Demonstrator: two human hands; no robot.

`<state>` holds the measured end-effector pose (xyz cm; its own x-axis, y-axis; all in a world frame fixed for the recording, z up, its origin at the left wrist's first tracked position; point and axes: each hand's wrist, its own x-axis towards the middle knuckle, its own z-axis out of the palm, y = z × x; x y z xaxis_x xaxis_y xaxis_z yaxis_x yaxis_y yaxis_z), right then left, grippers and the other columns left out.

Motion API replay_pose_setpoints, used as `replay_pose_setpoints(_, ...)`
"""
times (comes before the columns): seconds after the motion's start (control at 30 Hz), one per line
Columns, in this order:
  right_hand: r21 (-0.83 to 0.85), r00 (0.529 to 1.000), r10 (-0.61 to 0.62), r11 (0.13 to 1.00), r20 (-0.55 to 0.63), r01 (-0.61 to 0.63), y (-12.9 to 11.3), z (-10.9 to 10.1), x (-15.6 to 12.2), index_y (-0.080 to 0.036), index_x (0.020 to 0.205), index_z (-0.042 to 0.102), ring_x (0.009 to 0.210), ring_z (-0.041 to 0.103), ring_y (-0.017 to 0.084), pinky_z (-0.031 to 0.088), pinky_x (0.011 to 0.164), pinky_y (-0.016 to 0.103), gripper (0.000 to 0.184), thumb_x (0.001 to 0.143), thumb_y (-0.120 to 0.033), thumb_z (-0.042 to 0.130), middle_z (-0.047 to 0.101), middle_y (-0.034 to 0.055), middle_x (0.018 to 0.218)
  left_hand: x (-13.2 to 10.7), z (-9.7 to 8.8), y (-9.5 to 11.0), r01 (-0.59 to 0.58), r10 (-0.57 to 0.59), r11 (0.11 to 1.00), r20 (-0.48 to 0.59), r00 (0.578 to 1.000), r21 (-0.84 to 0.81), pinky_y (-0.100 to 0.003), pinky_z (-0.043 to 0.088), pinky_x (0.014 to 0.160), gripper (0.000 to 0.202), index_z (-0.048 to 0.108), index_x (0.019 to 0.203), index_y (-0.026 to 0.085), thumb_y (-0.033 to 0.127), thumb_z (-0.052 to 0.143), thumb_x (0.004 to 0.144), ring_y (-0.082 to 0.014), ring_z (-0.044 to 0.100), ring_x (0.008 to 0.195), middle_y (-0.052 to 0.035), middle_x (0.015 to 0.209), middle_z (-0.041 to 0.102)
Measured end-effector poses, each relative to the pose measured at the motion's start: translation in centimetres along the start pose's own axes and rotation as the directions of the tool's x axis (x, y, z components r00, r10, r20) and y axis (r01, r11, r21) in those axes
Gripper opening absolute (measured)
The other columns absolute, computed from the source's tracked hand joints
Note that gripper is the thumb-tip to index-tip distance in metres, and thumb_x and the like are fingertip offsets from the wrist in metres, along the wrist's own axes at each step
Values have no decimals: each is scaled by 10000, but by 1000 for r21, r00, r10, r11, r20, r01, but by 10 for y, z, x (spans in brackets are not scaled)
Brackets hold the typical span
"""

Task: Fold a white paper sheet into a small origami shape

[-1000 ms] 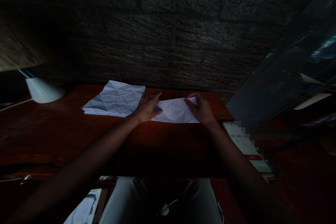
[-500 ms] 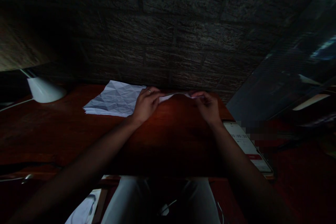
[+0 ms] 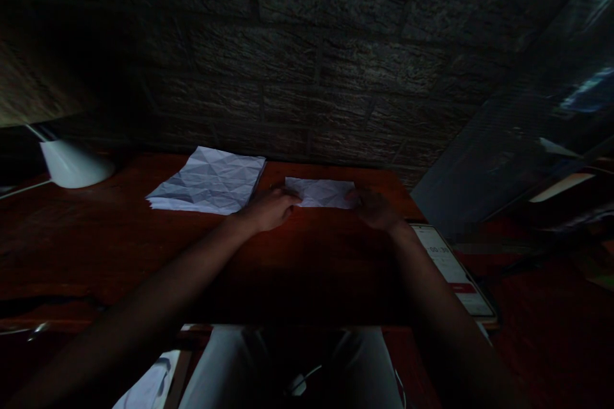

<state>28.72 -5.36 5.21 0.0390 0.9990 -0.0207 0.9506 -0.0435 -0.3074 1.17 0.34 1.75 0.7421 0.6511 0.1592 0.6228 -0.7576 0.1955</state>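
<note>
Left: paper stack (image 3: 206, 181) just beside your left hand (image 3: 268, 209) (lamp (image 3: 71, 163) farther out).
Right: phone (image 3: 453, 268) near your right hand (image 3: 377, 211).
Back: wall (image 3: 307, 77) close.
Front: desk (image 3: 307, 262) open.

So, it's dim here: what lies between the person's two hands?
In the head view, a creased white paper lies flat on the desk between the left hand and the right hand, each touching one end.
</note>
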Motion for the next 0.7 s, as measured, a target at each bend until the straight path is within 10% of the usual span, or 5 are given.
replay_pose_setpoints(0.2,13,969,-64,998,-237,69,-27,18,5,-150,1536,531,1369,624,250,432,1191,364,516,1066,-200,324,641,146,1486,0,-6,15,-2,-3,996,62,998,85,-440,388,1228,496,633,1425,142,400,424,1057,-298,540,1430,-138,1494,632)
replay_pose_setpoints(0.37,-127,990,-132,982,47,137,-41,41,16,-128,1636,374,1628,218,262,197,1318,418,596,1104,-380,284,261,139,1740,-4,-6,37,114,-133,983,135,982,143,-495,355,1223,707,487,1557,133,608,317,1062,-351,408,1525,-151,1662,439)
replay_pose_setpoints(0.57,-176,991,-11,984,136,35,-34,44,19,-168,1688,232,1645,40,323,92,1319,493,689,1101,-528,211,77,179,1769,1,-18,53,211,-233,958,95,968,195,-547,427,1136,722,695,1324,150,583,172,1081,-362,644,1290,-178,1274,750)
replay_pose_setpoints(0.7,-164,984,-16,985,179,46,-39,39,9,-171,1693,209,1643,8,323,70,1321,481,676,1104,-502,219,39,175,1773,4,-3,46,216,-218,968,2,976,126,-496,275,1277,721,409,1605,129,581,214,1079,-327,335,1581,-178,1668,419)
